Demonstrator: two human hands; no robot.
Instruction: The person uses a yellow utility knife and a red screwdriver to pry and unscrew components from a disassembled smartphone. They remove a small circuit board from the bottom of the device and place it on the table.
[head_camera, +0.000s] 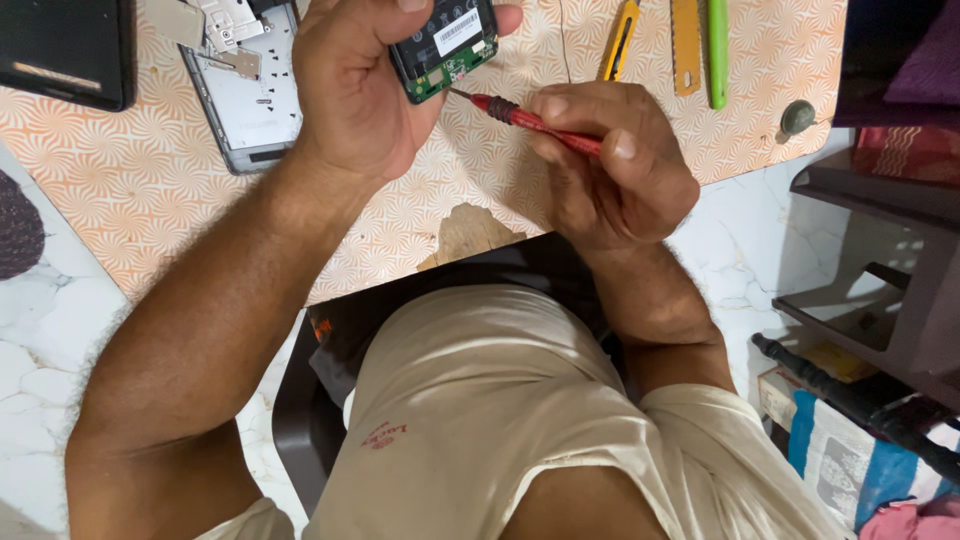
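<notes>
Phone (445, 45) half hidden in left hand (355, 95), top cropped.

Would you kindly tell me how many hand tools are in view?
4: a red screwdriver in the right hand; a yellow knife, ruler and green tool beyond. Others may be hidden.

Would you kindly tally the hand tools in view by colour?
Red: 1, the screwdriver in the right hand
Yellow: 1, the utility knife
Orange: 1, the ruler
Green: 1, the green tool
Total: 4
</notes>
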